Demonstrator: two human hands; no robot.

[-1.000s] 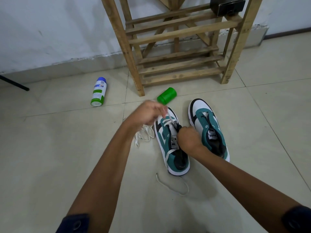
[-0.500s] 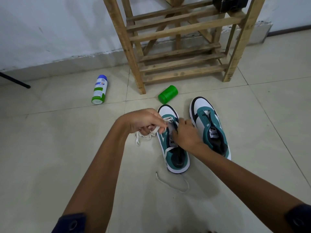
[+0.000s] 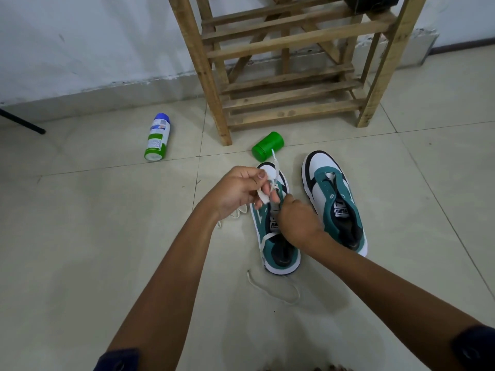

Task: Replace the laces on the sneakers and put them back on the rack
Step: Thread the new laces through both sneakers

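Two green, white and black sneakers stand side by side on the tiled floor. Over the left sneaker (image 3: pixel 281 253), my left hand (image 3: pixel 237 190) pinches a white lace (image 3: pixel 263 195), whose end sticks up past the toe. My right hand (image 3: pixel 298 219) rests curled on the tongue area of that sneaker and seems to grip the lace there; its fingertips are hidden. The right sneaker (image 3: pixel 334 202) has no lace in its eyelets. The wooden rack (image 3: pixel 292 65) stands just behind the sneakers.
A loose white lace (image 3: pixel 276 289) lies on the floor behind the left sneaker's heel. A green cylinder (image 3: pixel 267 146) lies by the rack's leg. A spray can (image 3: pixel 157 137) lies further left. A dark object (image 3: pixel 372 2) sits on the rack's upper shelf.
My left hand has drawn the lace up and back towards me, and its free end now points up past the toe. My right hand has shifted slightly along the sneaker's tongue.
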